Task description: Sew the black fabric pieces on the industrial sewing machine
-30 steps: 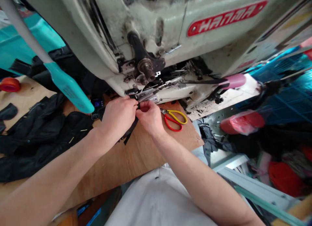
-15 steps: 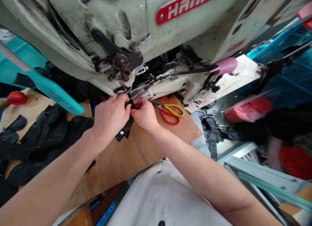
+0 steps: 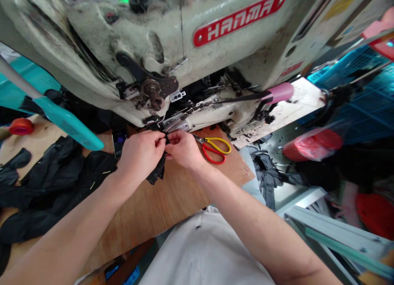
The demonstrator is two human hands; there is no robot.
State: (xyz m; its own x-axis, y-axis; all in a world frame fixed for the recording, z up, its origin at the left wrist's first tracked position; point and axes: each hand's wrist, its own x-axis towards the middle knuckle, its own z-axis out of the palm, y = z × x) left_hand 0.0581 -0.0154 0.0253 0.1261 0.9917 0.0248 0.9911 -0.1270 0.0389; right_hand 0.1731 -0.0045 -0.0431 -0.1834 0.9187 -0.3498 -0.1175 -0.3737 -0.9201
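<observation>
Both hands pinch a small piece of black fabric (image 3: 157,173) just in front of the sewing machine's needle area. My left hand (image 3: 143,150) is closed on its left side, fingertips near the metal presser parts. Touching or nearly touching it, my right hand (image 3: 184,149) grips the right edge between thumb and fingers. The fabric's lower end hangs toward me over the wooden table (image 3: 154,207). Scissors (image 3: 217,147) with one yellow and one red handle lie right of my right hand. The pale sewing machine (image 3: 234,51) stands over the hands.
Black fabric pieces (image 3: 58,174) lie on the left of the table, with a phone (image 3: 118,142) beside them. A teal-ended rod (image 3: 69,123) slants in from the left, near a red roll (image 3: 21,126). A metal frame (image 3: 338,223) and a red bagged bundle (image 3: 314,143) are at right.
The view has tilted up slightly, showing more of the machine's top. Both hands have stayed together on the black fabric, whose loose end has turned a little. More of the phone shows.
</observation>
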